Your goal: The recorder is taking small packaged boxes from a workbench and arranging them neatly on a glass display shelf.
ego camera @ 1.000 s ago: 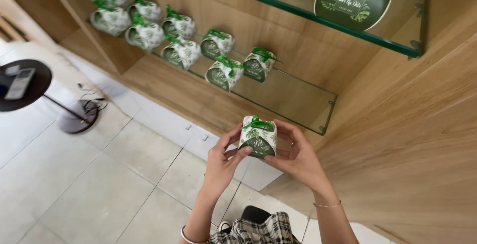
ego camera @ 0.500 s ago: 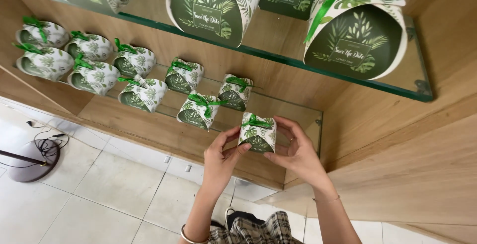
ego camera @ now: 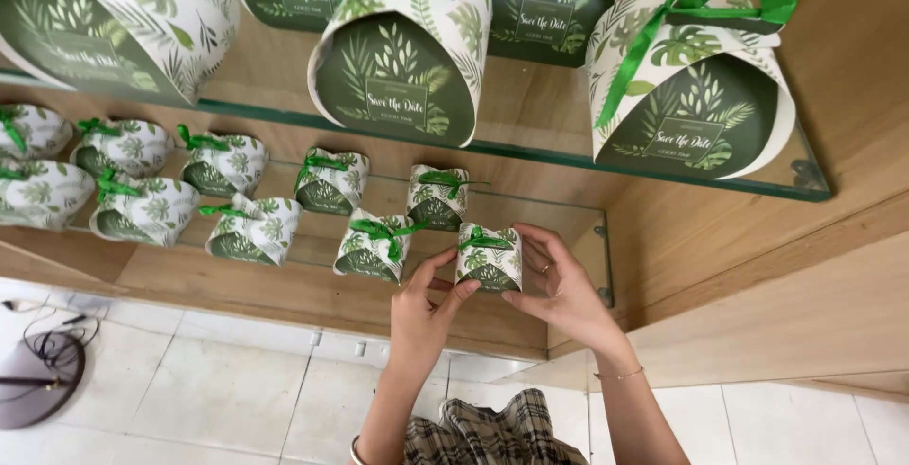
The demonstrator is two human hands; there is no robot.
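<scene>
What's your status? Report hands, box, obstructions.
Left hand and right hand both grip small leaf-print gift box at glass shelf. Neighbouring box close left.

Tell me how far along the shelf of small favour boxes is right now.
Done: rows of small leaf-print boxes with green ribbons already stand on the lower glass shelf. In hand: the left hand and right hand hold one more box at the row's right end, at the shelf's front edge. Left: letting go of it; some bare glass remains to its right.
</scene>
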